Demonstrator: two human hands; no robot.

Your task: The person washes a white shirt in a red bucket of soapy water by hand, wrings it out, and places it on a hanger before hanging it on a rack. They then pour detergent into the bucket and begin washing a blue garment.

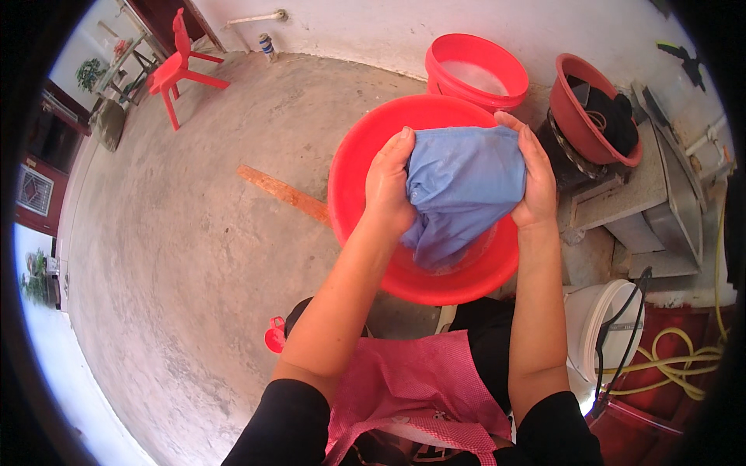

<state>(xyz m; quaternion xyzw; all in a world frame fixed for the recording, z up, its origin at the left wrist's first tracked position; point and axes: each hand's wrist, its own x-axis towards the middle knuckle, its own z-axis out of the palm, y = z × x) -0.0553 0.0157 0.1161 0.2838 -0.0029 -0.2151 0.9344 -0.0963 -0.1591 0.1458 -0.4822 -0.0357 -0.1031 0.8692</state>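
Note:
A wet-looking blue cloth garment (pixel 466 175) is spread between my two hands above a round red plastic basin (pixel 361 151). My left hand (pixel 391 180) grips its left side, thumb near the top edge. On the right side, my right hand (pixel 536 175) holds the fabric, with fingertips partly behind it. A small round button or snap shows near the left edge of the cloth. Its lower folds hang down into the basin, where a little water or suds shows. The cloth hides much of the basin's inside.
Behind the basin stands a red bucket (pixel 434 70) of cloudy liquid. A brownish-red tub (pixel 568 105) with dark cloth is at right. A wooden board (pixel 285 192) extends from under the basin. White bucket (pixel 577 332), yellow hose (pixel 670 355), red cup (pixel 274 339) and red chair (pixel 175 70) are around.

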